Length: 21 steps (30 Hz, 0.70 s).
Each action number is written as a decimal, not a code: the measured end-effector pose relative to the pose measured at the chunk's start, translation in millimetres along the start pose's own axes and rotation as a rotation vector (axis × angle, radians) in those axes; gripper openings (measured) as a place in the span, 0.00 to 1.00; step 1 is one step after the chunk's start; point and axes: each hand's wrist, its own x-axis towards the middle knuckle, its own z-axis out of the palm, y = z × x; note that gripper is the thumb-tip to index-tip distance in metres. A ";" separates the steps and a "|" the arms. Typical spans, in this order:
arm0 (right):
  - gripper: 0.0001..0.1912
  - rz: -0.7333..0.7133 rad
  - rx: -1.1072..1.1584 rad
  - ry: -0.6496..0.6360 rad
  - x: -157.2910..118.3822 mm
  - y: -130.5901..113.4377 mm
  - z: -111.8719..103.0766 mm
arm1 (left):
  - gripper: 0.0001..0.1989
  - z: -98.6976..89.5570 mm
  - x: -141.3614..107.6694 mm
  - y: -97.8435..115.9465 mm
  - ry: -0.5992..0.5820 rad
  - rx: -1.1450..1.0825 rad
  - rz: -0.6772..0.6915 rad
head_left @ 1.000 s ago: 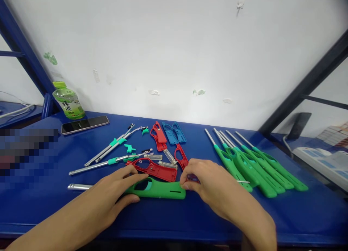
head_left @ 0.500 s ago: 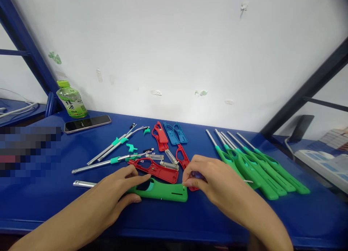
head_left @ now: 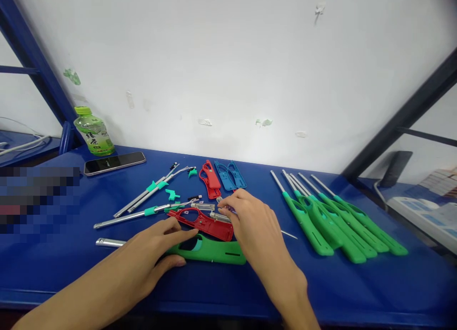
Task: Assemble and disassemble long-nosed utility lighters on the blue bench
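My left hand [head_left: 153,246] is closed on a green long-nosed lighter [head_left: 217,252], which lies flat with its metal tube [head_left: 110,242] pointing left. A screwdriver sits inside my closed right hand [head_left: 255,225]; its thin shaft [head_left: 289,235] sticks out to the right, and only a hint of its purple handle shows. The fingertips of that hand are over the clear fuel tanks [head_left: 203,206], and I cannot tell whether they touch one. Just beyond the green lighter lies an opened red lighter shell [head_left: 205,223].
Several assembled green lighters [head_left: 342,225] lie side by side at right. Bare metal tubes [head_left: 137,199] with teal parts lie at left. Farther back are red shell pieces [head_left: 210,177], blue shell halves [head_left: 230,174], a phone [head_left: 114,163] and a green bottle [head_left: 93,132].
My right hand has moved left and away from me, from the green lighter's end to the clear tanks, carrying the screwdriver. My left hand and the lighter have stayed put.
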 end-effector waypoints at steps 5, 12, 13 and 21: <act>0.11 0.020 0.013 0.003 -3.0 2.3 -8.4 | 0.24 0.3 -1.3 -1.4 -0.091 -0.046 -0.038; 0.06 -0.068 0.089 -0.154 -5.6 0.0 -9.4 | 0.25 -2.6 0.0 1.2 -0.141 -0.031 -0.064; 0.06 -0.085 0.063 -0.182 -6.2 -0.6 -7.6 | 0.25 -2.7 0.4 1.3 -0.138 -0.031 -0.066; 0.08 -0.122 -0.041 -0.213 -5.4 -6.0 4.1 | 0.23 -2.5 1.0 3.2 -0.073 -0.021 -0.009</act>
